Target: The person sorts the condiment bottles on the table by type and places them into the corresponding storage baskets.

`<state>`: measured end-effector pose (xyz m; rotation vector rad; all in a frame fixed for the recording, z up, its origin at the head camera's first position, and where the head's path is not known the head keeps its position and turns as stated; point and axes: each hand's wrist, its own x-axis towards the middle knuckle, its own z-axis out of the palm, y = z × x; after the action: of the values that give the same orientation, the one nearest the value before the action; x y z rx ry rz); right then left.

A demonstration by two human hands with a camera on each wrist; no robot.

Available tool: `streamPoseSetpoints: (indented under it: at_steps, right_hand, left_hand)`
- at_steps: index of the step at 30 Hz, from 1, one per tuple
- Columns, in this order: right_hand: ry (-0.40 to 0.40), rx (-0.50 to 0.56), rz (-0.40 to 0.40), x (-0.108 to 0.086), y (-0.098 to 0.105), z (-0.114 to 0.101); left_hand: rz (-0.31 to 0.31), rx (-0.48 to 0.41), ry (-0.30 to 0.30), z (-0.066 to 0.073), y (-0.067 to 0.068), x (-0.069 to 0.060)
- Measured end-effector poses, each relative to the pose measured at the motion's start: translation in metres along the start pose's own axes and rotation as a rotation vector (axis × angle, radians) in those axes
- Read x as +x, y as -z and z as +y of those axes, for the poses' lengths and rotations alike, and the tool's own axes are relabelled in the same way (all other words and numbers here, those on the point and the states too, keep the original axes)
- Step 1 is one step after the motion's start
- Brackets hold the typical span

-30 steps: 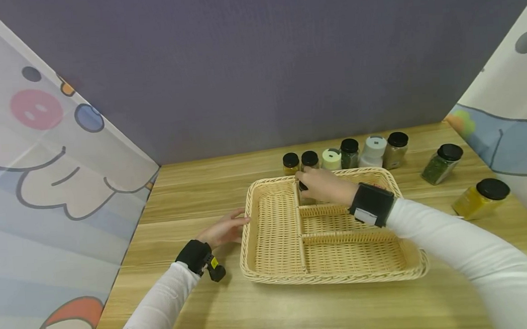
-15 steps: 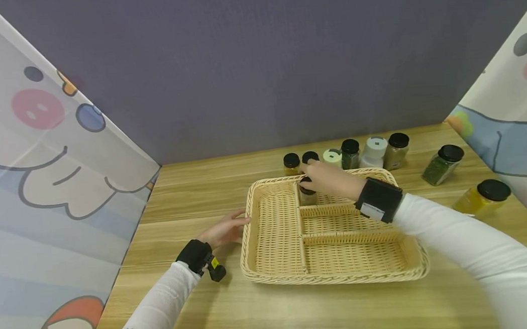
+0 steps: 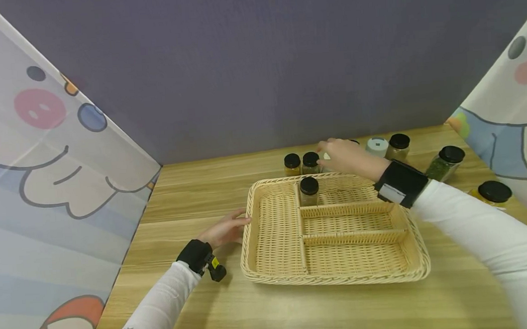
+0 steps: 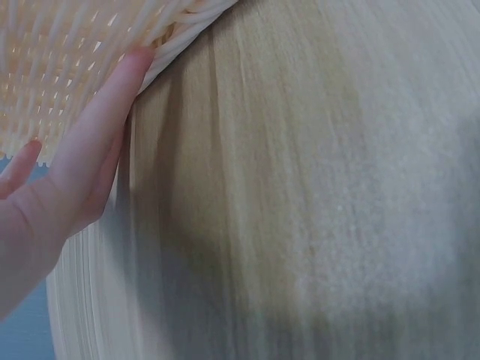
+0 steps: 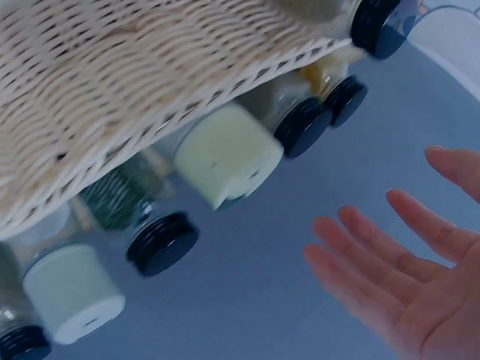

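Observation:
A wicker basket (image 3: 276,224) with dividers stands on the table; one black-lidded jar (image 3: 309,191) is upright in its back compartment, against the long divider. My left hand (image 3: 224,231) rests its fingers against the basket's left side, and the left wrist view shows the straight fingers (image 4: 101,112) along the wicker. My right hand (image 3: 349,156) is over the row of jars behind the basket, hiding part of it. In the right wrist view that hand (image 5: 409,277) has its fingers spread and holds nothing, apart from the pale yellow-capped jar (image 5: 227,154).
Behind the basket stand two black-lidded jars (image 3: 292,164) at the left, a white-capped one (image 3: 377,146) and another black-lidded jar (image 3: 398,147). At the right are a green-filled jar (image 3: 444,163) and a yellow-filled jar (image 3: 491,192). A grey panel (image 3: 258,74) rises behind.
My right hand has let go of the black-lidded jar in the back compartment and moved back and right over the row of jars. My left hand has stayed at the basket's side.

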<state>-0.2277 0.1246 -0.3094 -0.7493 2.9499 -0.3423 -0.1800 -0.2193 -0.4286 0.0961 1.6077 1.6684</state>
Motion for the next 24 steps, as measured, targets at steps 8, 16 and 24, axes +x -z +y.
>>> streamPoseSetpoints:
  at_steps: [8, 16, 24]
  right_hand:
    - [-0.036, 0.092, -0.025, -0.002, 0.01, 0.025]
    - [-0.084, 0.139, -0.026, -0.003, 0.015, 0.052]
    - [-0.115, 0.171, -0.048, -0.002, 0.011, 0.076]
  left_hand:
    - [0.007, -0.003, 0.009, 0.0, 0.0, -0.001]
    - [0.008, -0.002, 0.008, 0.001, -0.001, 0.0]
    - [0.007, -0.005, 0.0, 0.001, -0.002, 0.001]
